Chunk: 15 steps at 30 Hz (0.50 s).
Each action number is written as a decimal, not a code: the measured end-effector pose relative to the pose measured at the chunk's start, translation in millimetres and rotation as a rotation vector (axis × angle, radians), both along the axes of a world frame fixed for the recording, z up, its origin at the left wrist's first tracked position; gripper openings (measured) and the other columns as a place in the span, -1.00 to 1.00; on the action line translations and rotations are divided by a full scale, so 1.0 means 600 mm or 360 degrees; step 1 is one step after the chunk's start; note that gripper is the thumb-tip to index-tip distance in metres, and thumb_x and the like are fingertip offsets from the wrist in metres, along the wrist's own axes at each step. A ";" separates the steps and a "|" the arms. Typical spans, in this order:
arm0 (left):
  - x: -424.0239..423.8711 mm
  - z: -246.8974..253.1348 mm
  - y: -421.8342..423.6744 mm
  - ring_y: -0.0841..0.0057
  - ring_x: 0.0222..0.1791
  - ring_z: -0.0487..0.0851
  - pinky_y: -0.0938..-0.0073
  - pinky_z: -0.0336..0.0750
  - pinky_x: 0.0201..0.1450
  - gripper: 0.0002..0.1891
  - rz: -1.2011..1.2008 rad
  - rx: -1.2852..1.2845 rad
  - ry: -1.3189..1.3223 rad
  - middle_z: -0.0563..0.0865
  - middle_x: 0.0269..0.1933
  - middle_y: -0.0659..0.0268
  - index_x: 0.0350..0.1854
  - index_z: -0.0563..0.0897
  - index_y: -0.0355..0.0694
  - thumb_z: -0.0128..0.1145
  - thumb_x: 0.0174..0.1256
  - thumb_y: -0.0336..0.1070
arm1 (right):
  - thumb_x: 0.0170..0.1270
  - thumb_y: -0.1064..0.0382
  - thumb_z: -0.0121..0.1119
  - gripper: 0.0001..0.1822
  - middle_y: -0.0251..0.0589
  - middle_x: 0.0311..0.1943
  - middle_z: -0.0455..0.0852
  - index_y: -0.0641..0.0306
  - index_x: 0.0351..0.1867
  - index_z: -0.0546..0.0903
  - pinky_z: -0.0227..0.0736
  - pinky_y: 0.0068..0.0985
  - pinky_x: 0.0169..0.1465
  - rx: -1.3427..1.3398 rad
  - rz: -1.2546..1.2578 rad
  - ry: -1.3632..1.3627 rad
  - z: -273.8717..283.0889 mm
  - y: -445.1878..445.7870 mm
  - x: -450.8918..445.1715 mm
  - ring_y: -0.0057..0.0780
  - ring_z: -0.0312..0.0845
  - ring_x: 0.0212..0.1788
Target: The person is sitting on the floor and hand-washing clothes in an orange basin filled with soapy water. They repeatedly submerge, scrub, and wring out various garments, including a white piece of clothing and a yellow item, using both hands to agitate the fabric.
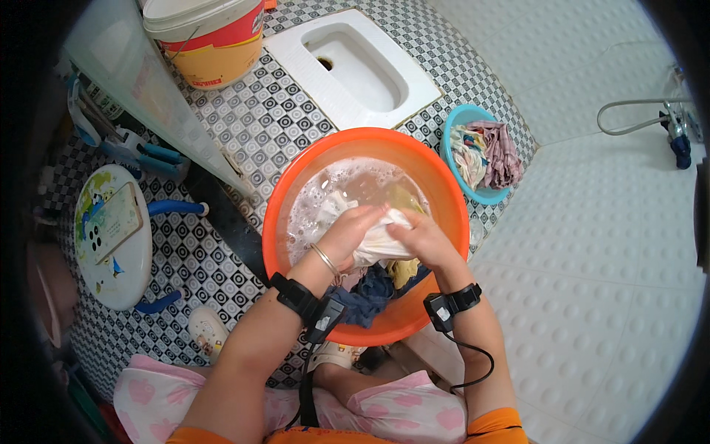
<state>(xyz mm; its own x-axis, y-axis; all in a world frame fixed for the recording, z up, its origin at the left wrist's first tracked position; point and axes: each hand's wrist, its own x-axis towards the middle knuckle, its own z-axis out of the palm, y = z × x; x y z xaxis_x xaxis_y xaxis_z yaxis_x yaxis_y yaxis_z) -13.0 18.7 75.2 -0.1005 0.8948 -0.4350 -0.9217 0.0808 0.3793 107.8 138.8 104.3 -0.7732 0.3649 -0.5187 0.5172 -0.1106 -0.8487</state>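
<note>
Both hands grip a bunched white cloth [383, 244] over a large orange plastic basin [277, 205]. My left hand [352, 227], with a bangle at the wrist, holds the cloth's left side. My right hand [424, 236] is closed around its right side, thumb on top. Soapy water [310, 205] with foam fills the far part of the basin, where another white cloth [335, 205] floats partly under. A dark blue garment [369, 294] and a yellow cloth [403, 272] lie against the near side, below my hands.
A teal basin [452, 119] of crumpled clothes touches or nearly touches the orange one at right. Beyond lies a squat toilet [355, 72]; a lidded bucket [216, 50] stands far left. A glass panel [166, 105] and a stool [111, 277] carrying a phone [119, 222] are left.
</note>
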 end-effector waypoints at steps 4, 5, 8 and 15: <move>-0.008 -0.015 -0.008 0.59 -0.26 0.64 0.55 0.53 -0.19 -0.51 -0.0641 0.0111 0.0939 0.67 -0.13 0.20 0.04 0.55 -0.43 0.29 0.19 -0.15 | 0.39 0.16 0.00 -0.67 -0.19 -0.12 0.65 0.33 0.05 0.48 0.50 -0.46 0.00 -0.0542 -0.0399 0.0232 0.024 0.025 0.016 -0.43 0.61 -0.12; -0.014 -0.020 -0.011 0.58 -0.25 0.65 0.54 0.54 -0.18 -0.53 -0.0704 0.0106 0.0994 0.67 -0.12 0.20 0.05 0.55 -0.42 0.27 0.20 -0.17 | 0.40 0.16 0.00 -0.66 -0.18 -0.10 0.64 0.33 0.07 0.47 0.50 -0.45 0.01 -0.0564 -0.0506 0.0331 0.024 0.026 0.019 -0.42 0.60 -0.10; -0.019 -0.032 -0.014 0.54 -0.23 0.67 0.51 0.56 -0.15 -0.58 -0.0580 0.0123 0.0761 0.68 -0.11 0.21 0.06 0.54 -0.40 0.21 0.27 -0.21 | 0.42 0.15 -0.04 -0.64 -0.14 -0.06 0.62 0.34 0.11 0.43 0.50 -0.44 0.03 -0.0547 -0.0676 0.0540 0.030 0.026 0.016 -0.42 0.59 -0.08; 0.035 -0.083 0.009 0.51 -0.25 0.65 0.52 0.56 -0.23 -0.61 0.0330 -0.0324 -0.0061 0.66 -0.23 0.31 -0.14 0.58 -0.25 -0.01 0.43 0.04 | 0.30 0.11 0.15 -0.69 -0.03 -0.60 0.59 0.30 -0.49 0.60 0.44 -0.39 -0.45 0.1207 0.0097 0.0369 -0.014 -0.102 -0.009 -0.25 0.51 -0.58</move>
<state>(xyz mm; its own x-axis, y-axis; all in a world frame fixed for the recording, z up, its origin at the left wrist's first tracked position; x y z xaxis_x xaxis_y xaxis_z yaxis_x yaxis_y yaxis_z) 8.2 24.4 25.4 -0.2523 0.7507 -0.6105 -0.9398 -0.0399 0.3393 102.6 77.8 96.1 -0.8609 0.5078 0.0312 0.3045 0.5634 -0.7680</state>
